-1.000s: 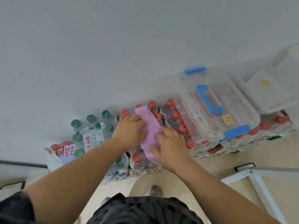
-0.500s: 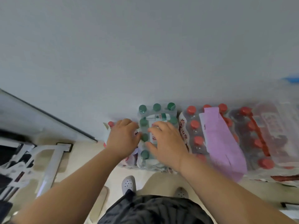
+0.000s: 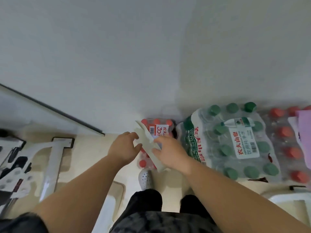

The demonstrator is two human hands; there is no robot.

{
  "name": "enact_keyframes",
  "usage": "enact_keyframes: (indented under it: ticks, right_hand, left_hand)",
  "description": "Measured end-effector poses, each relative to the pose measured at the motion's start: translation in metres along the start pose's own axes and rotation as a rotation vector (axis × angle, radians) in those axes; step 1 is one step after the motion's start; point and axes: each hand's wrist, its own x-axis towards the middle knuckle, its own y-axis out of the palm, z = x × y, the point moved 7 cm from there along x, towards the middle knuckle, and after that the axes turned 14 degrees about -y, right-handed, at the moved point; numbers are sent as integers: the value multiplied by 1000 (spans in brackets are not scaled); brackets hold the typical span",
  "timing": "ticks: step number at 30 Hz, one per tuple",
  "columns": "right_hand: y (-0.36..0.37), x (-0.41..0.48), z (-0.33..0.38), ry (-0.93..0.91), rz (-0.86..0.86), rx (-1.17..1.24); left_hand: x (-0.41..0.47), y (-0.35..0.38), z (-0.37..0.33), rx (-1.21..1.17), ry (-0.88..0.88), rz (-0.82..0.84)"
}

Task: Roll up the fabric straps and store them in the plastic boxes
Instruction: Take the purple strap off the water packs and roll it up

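My right hand (image 3: 168,153) curls over the long pale greenish-white fabric strap (image 3: 146,139), which runs under the palm and comes out below. My left hand (image 3: 123,148) touches the strap's left edge with thumb and fingers, but I cannot tell if it really pinches. A moment ago both hands were bare on the big wrapped pack of green-capped water bottles (image 3: 218,165), and before that they pressed on the flat purple fabric strap (image 3: 304,126). Now they have gone left to this new strap, which sits tilted over the small wrapped pack of red-capped bottles (image 3: 156,122). The purple one lies flat at the far right, so I think it is not rolled yet. No plastic box shows now. The white label (image 3: 244,142) on the green pack says 农夫山泉 in red, upside down to me, with a barcode. The small pack's label shows a big "30" and 农夫.
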Motion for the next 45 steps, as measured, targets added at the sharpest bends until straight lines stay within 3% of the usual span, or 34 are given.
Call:
enact_keyframes:
  ticks: [4, 11, 16, 21, 26, 31, 45]
  right_hand:
    - [28, 36, -16, 145, 9, 115]
    - [44, 70, -38, 244, -77, 66]
    - [47, 83, -44, 252, -115, 60]
    - [45, 84, -42, 281, -105, 71]
    - [36, 76, -29, 243, -125, 87]
    - [10, 48, -4, 119, -290, 393]
    - [-106, -126, 41, -126, -568, 572]
  left_hand:
    - [38, 9, 16, -61, -26, 73]
    - [92, 25, 42, -196, -94, 68]
    - [119, 40, 37, -311, -98, 227]
    - [122, 27, 29, -443, -145, 161]
    - [93, 9, 13, -648, -104, 245]
    - [40, -25, -18, -779, 40, 294]
    - [-103, -124, -142, -811, 327, 266]
